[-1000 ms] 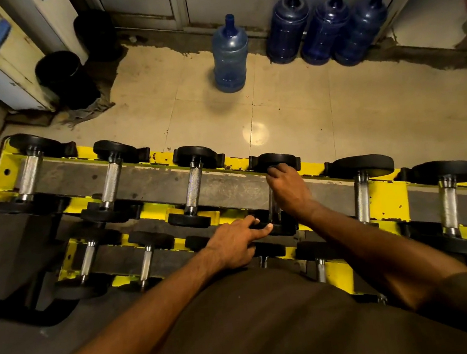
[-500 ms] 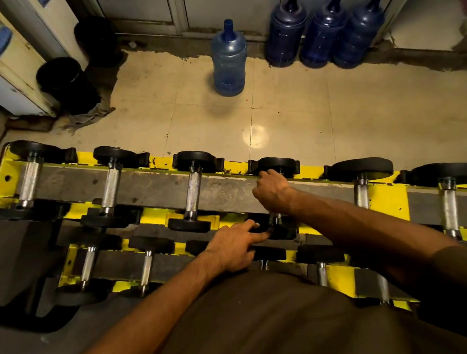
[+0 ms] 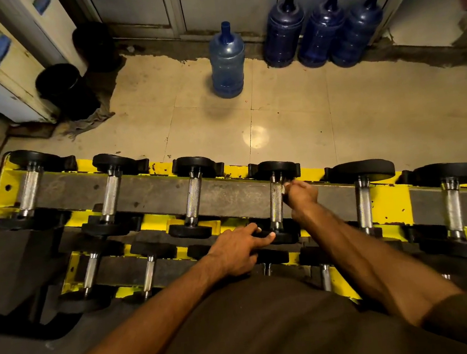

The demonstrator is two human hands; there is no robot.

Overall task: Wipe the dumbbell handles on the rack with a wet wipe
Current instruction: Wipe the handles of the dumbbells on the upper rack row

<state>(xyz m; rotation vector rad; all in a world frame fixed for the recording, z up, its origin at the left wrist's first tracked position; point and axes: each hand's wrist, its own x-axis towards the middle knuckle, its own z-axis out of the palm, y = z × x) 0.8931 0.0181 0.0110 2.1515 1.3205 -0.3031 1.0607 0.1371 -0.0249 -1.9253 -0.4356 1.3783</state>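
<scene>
1. This is a gym's weight area, plain and well used.
2. A long yellow rack (image 3: 386, 200) with chipped paint runs across the view in two tiers.
3. Dumbbells (image 3: 195, 194) with black round ends and knurled metal handles lie across it in a row, the ends larger toward the right.
4. Beyond it is a pale tiled floor (image 3: 292, 112), rough and dark along the wall.
5. Big blue water jugs (image 3: 323, 29) stand by the wall, and black bins (image 3: 67, 91) beside a white cabinet (image 3: 10, 65).
</scene>
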